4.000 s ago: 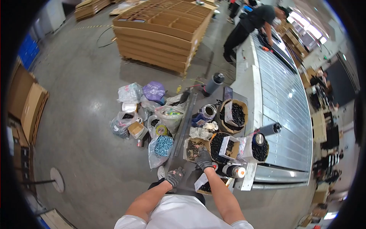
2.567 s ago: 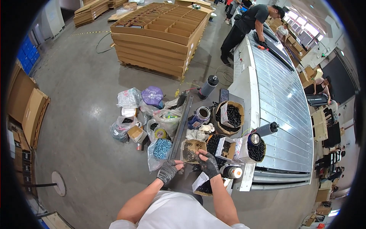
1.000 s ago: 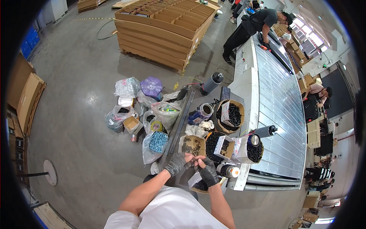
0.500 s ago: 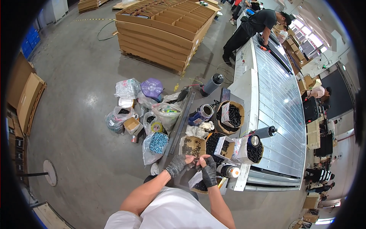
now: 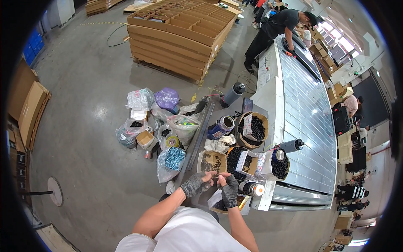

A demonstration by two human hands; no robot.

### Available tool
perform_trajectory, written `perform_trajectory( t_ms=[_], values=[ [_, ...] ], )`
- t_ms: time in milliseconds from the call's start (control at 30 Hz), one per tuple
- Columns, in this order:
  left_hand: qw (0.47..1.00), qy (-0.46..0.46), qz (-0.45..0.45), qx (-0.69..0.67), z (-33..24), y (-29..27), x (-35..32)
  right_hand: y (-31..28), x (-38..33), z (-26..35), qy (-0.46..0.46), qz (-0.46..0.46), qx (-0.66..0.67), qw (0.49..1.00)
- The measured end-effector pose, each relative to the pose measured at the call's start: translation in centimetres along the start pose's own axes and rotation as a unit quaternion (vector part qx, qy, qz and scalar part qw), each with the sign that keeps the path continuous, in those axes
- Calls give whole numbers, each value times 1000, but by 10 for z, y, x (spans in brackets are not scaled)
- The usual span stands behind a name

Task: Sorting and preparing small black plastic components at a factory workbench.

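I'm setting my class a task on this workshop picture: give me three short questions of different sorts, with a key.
1. True or false: the left hand and the right hand both wear dark gloves.
2. What colour are the small parts in the open bag nearest the left hand? A) red B) blue C) yellow
3. Fill in: the box of small rings is to the ____ of that bag.

Key: 1. True. 2. B. 3. right.

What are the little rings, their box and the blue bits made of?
The box looks like cardboard: matte brown walls. The rings are dark, maybe metal or rubber, too small to tell. The blue bits seem metal with a shiny coat, because they glint.
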State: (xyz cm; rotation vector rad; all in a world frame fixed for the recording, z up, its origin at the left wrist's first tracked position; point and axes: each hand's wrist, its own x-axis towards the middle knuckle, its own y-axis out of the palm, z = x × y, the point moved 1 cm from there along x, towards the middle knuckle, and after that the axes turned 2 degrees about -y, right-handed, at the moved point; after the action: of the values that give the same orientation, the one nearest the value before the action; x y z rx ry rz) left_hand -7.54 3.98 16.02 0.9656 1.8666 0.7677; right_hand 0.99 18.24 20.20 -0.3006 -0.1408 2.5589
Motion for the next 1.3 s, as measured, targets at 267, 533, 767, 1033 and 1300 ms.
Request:
perform_trajectory(
  t_ms=[267,533,767,1033,1300],
  values=[
    [1000,4,-17,7,12,-11,10,1,-6,-7,53,27,74,995],
    [991,94,-91,20,11,-20,13,-15,-12,-7,214,80,438,869],
    [963,125,-120,206,5,-16,6,-19,-12,0,166,94,353,916],
    [969,103,-177,139,6,-15,7,-22,-9,-3,99,130,274,948],
    [964,119,-170,168,6,-14,9,-20,-8,8,134,114,257,950]
  ],
)
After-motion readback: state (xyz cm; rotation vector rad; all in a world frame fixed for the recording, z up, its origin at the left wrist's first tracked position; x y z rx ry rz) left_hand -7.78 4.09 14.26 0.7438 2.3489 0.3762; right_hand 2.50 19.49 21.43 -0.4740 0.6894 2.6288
